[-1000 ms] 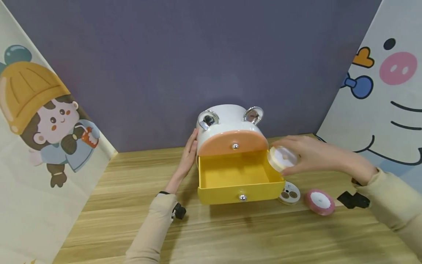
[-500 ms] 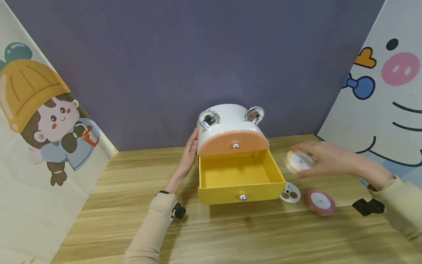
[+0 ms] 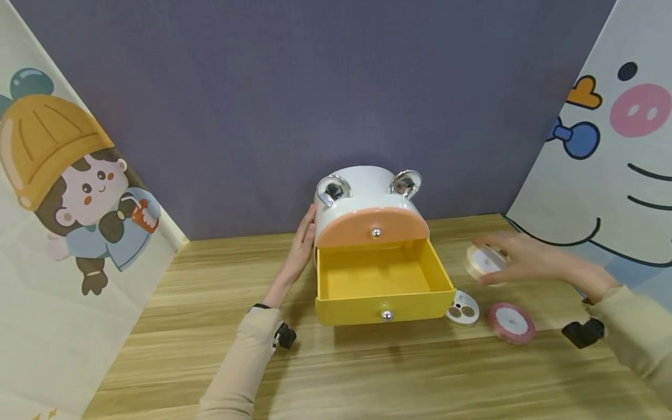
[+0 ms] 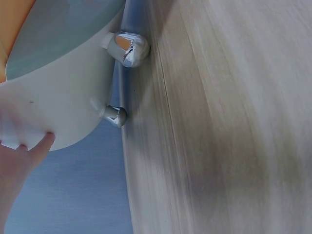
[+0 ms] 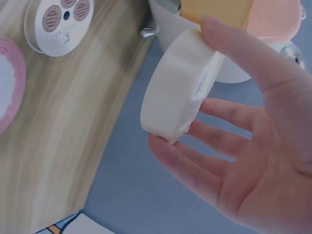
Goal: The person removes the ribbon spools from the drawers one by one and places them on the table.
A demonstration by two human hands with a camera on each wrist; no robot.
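A white storage box with silver ears stands against the back wall, its yellow lower drawer pulled out and holding nothing visible. The orange upper drawer is closed. Against the box's left side rests my left hand, fingers straight; in the left wrist view its fingertips touch the white wall. To the right of the drawer, my right hand holds a cream ribbon roll by its rim between thumb and fingers, tilted above the table.
A white spool with round brown marks lies beside the drawer's front right corner. Further right lies a pink ribbon roll with a white centre. The wooden table meets a grey back wall and printed side panels.
My right hand has carried the cream ribbon roll rightward from over the drawer's right edge, then slightly lower. The left hand and the box stay in place.
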